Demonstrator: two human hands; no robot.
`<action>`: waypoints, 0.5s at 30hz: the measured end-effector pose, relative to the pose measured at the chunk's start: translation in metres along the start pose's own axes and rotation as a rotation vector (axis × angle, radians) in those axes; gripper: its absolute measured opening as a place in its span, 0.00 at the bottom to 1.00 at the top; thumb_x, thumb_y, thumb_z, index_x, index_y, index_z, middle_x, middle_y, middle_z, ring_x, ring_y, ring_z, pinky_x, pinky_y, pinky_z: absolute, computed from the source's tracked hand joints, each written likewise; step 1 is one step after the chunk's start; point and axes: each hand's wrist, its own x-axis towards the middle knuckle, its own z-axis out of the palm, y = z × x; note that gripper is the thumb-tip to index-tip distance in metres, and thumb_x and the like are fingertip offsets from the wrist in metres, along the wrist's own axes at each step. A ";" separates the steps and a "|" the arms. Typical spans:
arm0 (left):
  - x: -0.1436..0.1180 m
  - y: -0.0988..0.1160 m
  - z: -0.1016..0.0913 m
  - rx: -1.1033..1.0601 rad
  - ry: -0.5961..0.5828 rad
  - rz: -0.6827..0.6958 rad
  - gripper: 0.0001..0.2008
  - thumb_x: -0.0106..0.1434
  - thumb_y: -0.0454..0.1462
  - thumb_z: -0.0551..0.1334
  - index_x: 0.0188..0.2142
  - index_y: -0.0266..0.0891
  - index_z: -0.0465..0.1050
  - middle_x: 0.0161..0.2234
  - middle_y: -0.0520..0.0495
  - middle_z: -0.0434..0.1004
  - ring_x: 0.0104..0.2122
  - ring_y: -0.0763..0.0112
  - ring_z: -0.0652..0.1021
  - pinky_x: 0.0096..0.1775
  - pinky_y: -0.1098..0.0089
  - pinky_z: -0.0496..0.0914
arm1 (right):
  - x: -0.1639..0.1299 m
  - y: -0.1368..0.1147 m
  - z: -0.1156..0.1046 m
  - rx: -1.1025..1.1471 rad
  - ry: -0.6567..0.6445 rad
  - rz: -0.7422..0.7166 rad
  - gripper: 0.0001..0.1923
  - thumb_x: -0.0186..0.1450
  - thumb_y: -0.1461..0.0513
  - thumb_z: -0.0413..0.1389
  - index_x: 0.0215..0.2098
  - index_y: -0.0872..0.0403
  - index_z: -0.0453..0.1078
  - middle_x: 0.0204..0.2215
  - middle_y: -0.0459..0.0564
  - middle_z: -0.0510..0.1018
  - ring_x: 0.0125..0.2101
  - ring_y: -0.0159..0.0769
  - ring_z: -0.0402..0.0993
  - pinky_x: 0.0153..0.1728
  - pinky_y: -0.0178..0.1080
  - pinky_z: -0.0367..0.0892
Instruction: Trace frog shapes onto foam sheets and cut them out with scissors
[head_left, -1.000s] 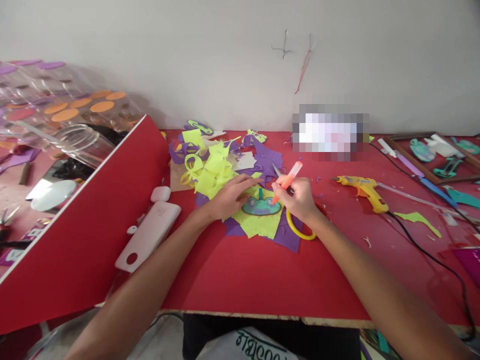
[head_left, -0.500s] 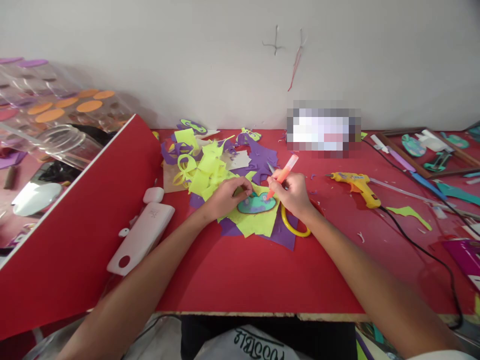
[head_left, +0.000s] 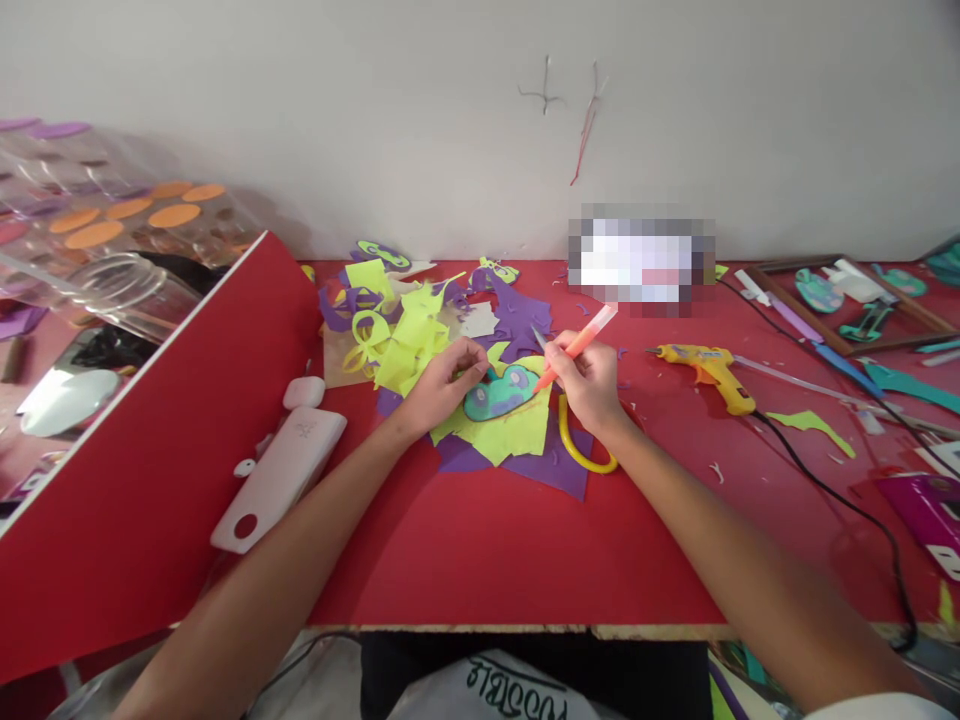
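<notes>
The right hand is closed around a slim orange pen-shaped craft tool, fingers clamped on its lower half. The tool's long axis runs on a slant: its tip points down and to the left, onto the right edge of a teal oval foam cut-out with a dark outline, while its pale upper end points up and to the right, toward the wall. The cut-out lies on a sheet of neon-yellow foam, which rests on a purple foam sheet on the red tabletop — its longer axis lies roughly left to right, tilted a little upward at the right.

The left hand is curled, fingertips pinched together on the yellow foam at the cut-out's upper left edge, holding it down. A yellow plastic ring lies just under the right wrist. A yellow hot-glue gun sits well apart to the right, its nozzle pointing left.

Compared with half a second ago, the tool has tipped lower, its upper end swung further right, and the cut-out has turned slightly. A second ago the left hand lay flatter, fingers stretched over the foam.
</notes>
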 end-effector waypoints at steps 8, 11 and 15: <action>-0.001 0.003 0.002 -0.003 -0.032 0.006 0.11 0.71 0.44 0.58 0.37 0.39 0.65 0.33 0.50 0.69 0.33 0.72 0.73 0.35 0.72 0.66 | 0.005 0.001 0.004 -0.001 0.091 -0.074 0.13 0.74 0.51 0.53 0.41 0.50 0.71 0.27 0.45 0.74 0.27 0.33 0.74 0.32 0.38 0.68; -0.001 0.002 0.002 -0.022 -0.035 0.013 0.10 0.71 0.43 0.58 0.38 0.39 0.65 0.33 0.50 0.69 0.33 0.73 0.73 0.37 0.71 0.67 | 0.007 0.003 0.004 -0.103 -0.009 -0.031 0.15 0.75 0.50 0.50 0.50 0.49 0.70 0.32 0.48 0.79 0.31 0.35 0.77 0.33 0.37 0.69; -0.001 0.003 0.002 -0.051 -0.022 0.035 0.10 0.71 0.43 0.59 0.39 0.38 0.66 0.32 0.51 0.69 0.32 0.74 0.72 0.37 0.71 0.67 | 0.007 0.003 0.004 -0.296 -0.035 -0.030 0.13 0.76 0.51 0.49 0.47 0.49 0.70 0.30 0.47 0.81 0.31 0.37 0.79 0.34 0.38 0.69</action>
